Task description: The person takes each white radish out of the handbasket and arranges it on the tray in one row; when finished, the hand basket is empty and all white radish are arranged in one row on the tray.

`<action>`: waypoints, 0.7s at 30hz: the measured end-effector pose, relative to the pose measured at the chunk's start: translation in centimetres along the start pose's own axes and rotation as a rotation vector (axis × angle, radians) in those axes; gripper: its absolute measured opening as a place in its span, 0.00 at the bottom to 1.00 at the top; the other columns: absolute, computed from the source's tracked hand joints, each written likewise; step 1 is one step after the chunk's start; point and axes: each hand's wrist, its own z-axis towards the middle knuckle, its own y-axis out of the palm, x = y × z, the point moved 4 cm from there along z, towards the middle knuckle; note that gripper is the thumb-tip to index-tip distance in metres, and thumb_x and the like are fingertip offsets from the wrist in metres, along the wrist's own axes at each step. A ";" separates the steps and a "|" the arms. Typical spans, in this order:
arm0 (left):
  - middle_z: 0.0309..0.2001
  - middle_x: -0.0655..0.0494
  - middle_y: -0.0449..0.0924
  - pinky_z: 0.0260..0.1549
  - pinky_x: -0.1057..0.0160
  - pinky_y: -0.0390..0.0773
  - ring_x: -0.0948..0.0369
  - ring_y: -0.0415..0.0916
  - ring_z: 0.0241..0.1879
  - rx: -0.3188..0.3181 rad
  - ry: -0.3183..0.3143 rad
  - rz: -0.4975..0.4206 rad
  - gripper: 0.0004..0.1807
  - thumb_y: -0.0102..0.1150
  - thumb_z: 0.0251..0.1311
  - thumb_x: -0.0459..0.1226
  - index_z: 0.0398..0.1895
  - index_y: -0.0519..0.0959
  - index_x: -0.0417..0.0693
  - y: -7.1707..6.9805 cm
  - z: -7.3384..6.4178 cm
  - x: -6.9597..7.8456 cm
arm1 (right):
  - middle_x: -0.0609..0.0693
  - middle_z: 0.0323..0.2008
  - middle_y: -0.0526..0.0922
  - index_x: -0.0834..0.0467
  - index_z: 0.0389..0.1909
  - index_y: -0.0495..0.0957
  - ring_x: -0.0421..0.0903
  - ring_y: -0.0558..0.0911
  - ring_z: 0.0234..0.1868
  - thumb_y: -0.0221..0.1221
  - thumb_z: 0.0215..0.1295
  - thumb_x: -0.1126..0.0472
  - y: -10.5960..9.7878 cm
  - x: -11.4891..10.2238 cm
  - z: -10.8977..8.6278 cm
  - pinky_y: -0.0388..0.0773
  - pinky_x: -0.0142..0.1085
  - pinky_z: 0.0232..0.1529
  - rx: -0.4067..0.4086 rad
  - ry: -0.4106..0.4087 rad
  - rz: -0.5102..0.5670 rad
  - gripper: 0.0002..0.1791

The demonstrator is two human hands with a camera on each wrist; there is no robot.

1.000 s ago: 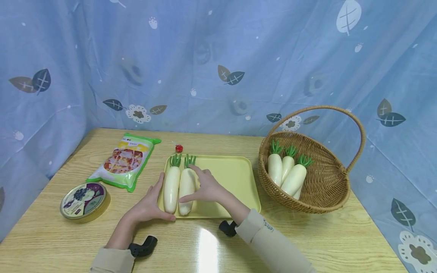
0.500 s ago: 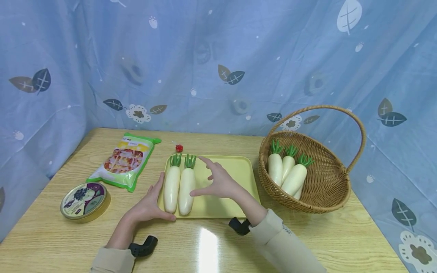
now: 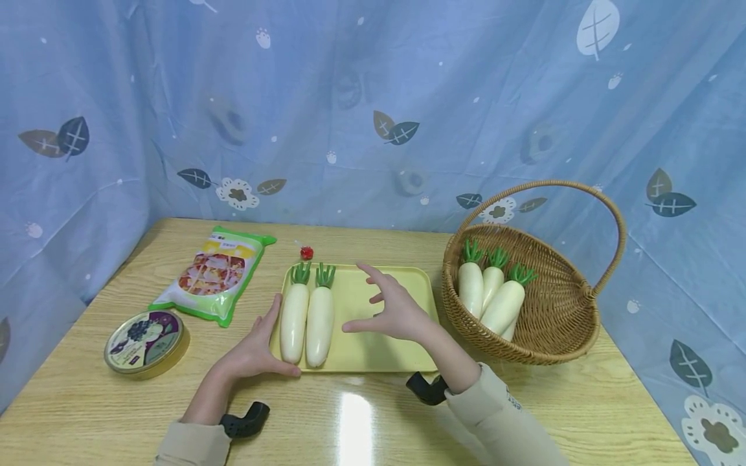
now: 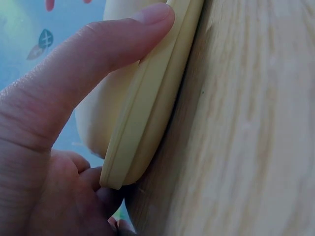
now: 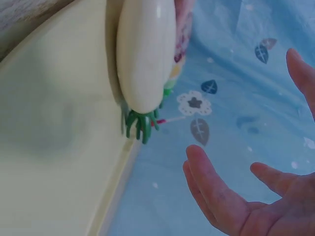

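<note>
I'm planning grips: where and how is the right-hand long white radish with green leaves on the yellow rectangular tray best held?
Probably mid-body, from above and the right: the white radish is long and rounded, with bare tray on its right and another radish close on its left.

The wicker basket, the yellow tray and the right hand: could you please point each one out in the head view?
Wicker basket [image 3: 550, 294]: head view, on its bare inner wall.
Yellow tray [image 3: 357, 355]: head view, on its bare floor.
Right hand [image 3: 399, 317]: head view, on the middle of the hand.
</note>
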 end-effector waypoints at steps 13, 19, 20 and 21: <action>0.71 0.40 0.28 0.57 0.31 0.34 0.30 0.22 0.63 0.000 0.001 0.010 0.78 0.78 0.25 0.48 0.70 0.26 0.46 0.0 -0.1 -0.1 | 0.51 0.60 0.62 0.40 0.69 0.52 0.52 0.72 0.50 0.72 0.42 0.51 -2.8 0.7 -1.9 0.78 0.39 0.41 0.034 -0.011 0.095 0.52; 0.71 0.39 0.28 0.57 0.32 0.34 0.30 0.22 0.63 -0.002 -0.004 0.009 0.78 0.78 0.25 0.49 0.70 0.26 0.46 0.0 -0.1 0.0 | 0.51 0.60 0.63 0.39 0.68 0.53 0.52 0.72 0.52 0.71 0.44 0.49 -4.2 1.1 -2.9 0.78 0.39 0.43 0.066 -0.023 0.095 0.51; 0.71 0.39 0.28 0.57 0.32 0.33 0.31 0.22 0.63 -0.002 -0.004 0.007 0.78 0.78 0.25 0.48 0.70 0.26 0.46 0.0 -0.1 0.0 | 0.51 0.60 0.64 0.40 0.68 0.53 0.52 0.72 0.52 0.70 0.44 0.49 -4.5 1.2 -3.0 0.78 0.39 0.43 0.076 -0.031 0.096 0.50; 0.71 0.39 0.28 0.57 0.32 0.33 0.31 0.22 0.63 -0.003 -0.005 0.006 0.78 0.78 0.25 0.48 0.70 0.26 0.46 0.0 -0.1 0.0 | 0.52 0.60 0.64 0.40 0.68 0.53 0.52 0.73 0.52 0.70 0.44 0.49 -4.8 1.2 -3.2 0.78 0.39 0.43 0.086 -0.036 0.097 0.50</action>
